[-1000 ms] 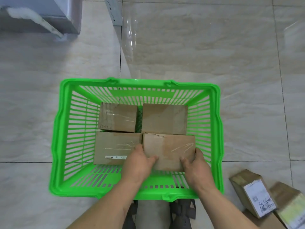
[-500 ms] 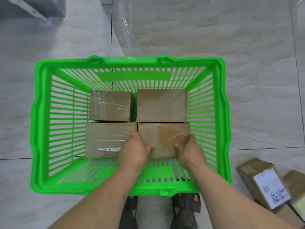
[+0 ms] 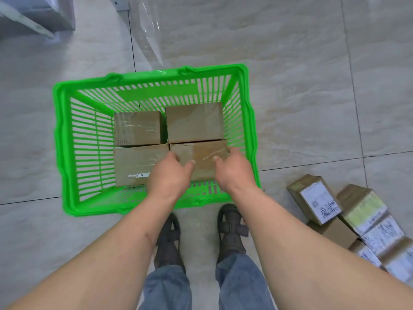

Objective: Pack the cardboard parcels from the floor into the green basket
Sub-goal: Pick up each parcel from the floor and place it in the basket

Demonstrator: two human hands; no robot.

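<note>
Nearest you, your 2 legs in blue jeans [image 3: 241, 285] end in dark sandals [image 3: 231, 229] on the pale tiled floor [image 3: 312, 86]. Your bare forearms reach forward from the bottom corners.

Your left hand [image 3: 169, 177] hangs over the near edge of the green basket [image 3: 60, 139], its grip loose, fingers gently curled and holding nothing, above the seam between the 2 near parcels. Your right hand [image 3: 234, 171] is beside it, its grip also slack, fingertips at the near-right parcel [image 3: 201, 153]; you cannot tell whether they touch it.

To your right, on the floor and well apart from the basket, lies a heap of cardboard parcels [image 3: 362, 220] with white and yellow labels, tilted against one another.

Inside the basket, 4 parcels lie flat in a 2 by 2 block. The near-left parcel [image 3: 134, 164] carries a small white strip label. Behind it sits the far-left parcel [image 3: 137, 128], and next to that the far-right parcel [image 3: 194, 123].

Far left, a grey piece of furniture [image 3: 38, 16] stands on the floor.
</note>
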